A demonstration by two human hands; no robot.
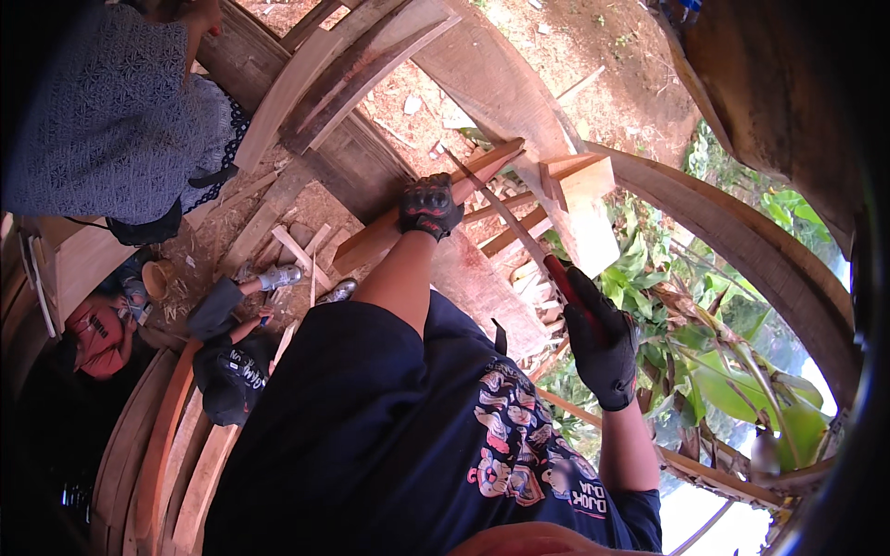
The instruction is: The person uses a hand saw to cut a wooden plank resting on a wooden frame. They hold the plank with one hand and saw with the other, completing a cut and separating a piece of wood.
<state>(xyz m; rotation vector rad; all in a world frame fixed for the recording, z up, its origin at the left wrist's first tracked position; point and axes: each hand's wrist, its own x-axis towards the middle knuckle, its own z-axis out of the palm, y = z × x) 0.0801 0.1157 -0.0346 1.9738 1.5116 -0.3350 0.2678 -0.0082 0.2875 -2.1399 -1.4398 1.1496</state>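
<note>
My left hand (431,206), in a black glove with hard knuckle pads, is closed on a narrow reddish wooden board (496,163) that slants across the workspace. My right hand (601,343), also gloved in black, wraps round the red handle of a handsaw (508,219). The saw's long thin blade crosses the board just right of my left hand, its tip pointing up and away from me. Whether the teeth have cut into the wood is too small to tell. The board's near end sticks out below my left wrist.
Thick planks (501,74) and curved beams (742,232) lie around. A cut wooden block (584,185) stands beyond the saw. Offcuts and chips litter the dirt ground (612,74). Other people are at left, one in a black cap (232,385). Green plants (723,380) grow at right.
</note>
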